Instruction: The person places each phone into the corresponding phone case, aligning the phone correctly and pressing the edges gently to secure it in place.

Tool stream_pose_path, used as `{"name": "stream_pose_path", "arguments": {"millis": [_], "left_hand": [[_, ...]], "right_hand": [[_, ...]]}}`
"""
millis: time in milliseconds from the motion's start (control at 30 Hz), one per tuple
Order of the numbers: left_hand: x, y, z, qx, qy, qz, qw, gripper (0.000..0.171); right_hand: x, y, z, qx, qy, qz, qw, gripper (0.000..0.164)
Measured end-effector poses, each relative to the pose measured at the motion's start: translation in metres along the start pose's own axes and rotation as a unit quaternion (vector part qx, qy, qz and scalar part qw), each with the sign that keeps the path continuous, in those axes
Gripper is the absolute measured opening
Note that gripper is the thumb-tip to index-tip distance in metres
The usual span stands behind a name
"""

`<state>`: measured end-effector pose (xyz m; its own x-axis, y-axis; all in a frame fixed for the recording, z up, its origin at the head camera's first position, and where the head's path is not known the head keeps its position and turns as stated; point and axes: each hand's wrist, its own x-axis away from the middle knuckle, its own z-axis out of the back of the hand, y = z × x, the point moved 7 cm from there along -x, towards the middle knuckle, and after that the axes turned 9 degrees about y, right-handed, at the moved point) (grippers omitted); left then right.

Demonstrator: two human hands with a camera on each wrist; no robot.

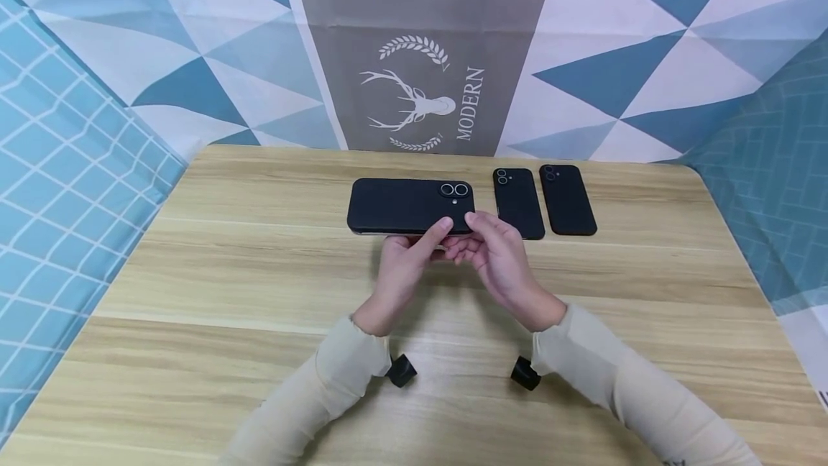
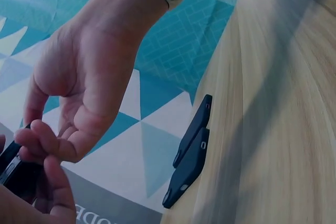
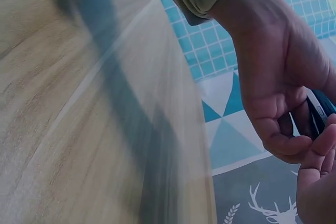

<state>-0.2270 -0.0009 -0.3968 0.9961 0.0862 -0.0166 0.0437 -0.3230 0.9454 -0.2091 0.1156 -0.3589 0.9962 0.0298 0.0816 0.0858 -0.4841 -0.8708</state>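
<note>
Both hands hold a black-backed phone [image 1: 404, 206] sideways above the table, its back and two ringed lenses facing up. The left hand [image 1: 404, 265] pinches the near long edge, thumb on top and fingers beneath. At the camera end, the right hand [image 1: 498, 254] grips the same edge with its thumb on the corner. The fingertips of both hands meet under the phone. A light strip shows along the phone's side [image 3: 318, 109] in the right wrist view. Most of the underside is hidden.
Two more black phone-shaped pieces, one [image 1: 520, 203] beside the right hand and another [image 1: 568, 200] farther right, lie camera side up on the wooden table [image 1: 226, 293]. A patterned cloth [image 1: 427, 20] hangs behind the table's far edge.
</note>
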Motion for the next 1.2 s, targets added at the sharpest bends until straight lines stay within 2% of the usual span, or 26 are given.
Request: {"name": "stream_pose_path", "arguments": {"millis": [67, 133, 233, 300, 467, 767, 1033, 1200], "left_hand": [[-0.005, -0.009, 0.003, 0.011, 0.01, -0.019, 0.9997, 0.028], [-0.005, -0.01, 0.004, 0.014, 0.029, -0.013, 0.9994, 0.026], [0.008, 0.014, -0.001, 0.016, 0.053, 0.02, 0.9983, 0.019], [0.012, 0.023, -0.003, 0.022, 0.063, 0.042, 0.9969, 0.013], [0.011, 0.023, 0.001, 0.027, 0.067, 0.061, 0.9955, 0.011], [0.011, 0.023, -0.001, 0.038, 0.051, 0.08, 0.9948, 0.016], [0.012, 0.019, 0.001, 0.028, 0.068, 0.096, 0.9927, 0.017], [0.013, 0.019, 0.001, 0.029, 0.069, 0.103, 0.9919, 0.016]], "right_hand": [[0.001, 0.0, -0.001, 0.006, -0.006, 0.004, 1.0, 0.026], [0.001, 0.001, -0.001, 0.013, -0.013, 0.006, 1.0, 0.023], [0.001, 0.003, -0.001, 0.027, -0.016, 0.002, 1.0, 0.018], [0.001, 0.005, 0.0, 0.042, -0.009, -0.004, 0.999, 0.016], [0.001, 0.007, 0.001, 0.073, 0.001, -0.012, 0.997, 0.015], [0.001, 0.007, 0.002, 0.075, -0.003, -0.005, 0.997, 0.013], [0.002, 0.008, 0.005, 0.103, -0.009, -0.005, 0.995, 0.011], [0.002, 0.008, 0.004, 0.067, -0.014, -0.021, 0.997, 0.013]]}}
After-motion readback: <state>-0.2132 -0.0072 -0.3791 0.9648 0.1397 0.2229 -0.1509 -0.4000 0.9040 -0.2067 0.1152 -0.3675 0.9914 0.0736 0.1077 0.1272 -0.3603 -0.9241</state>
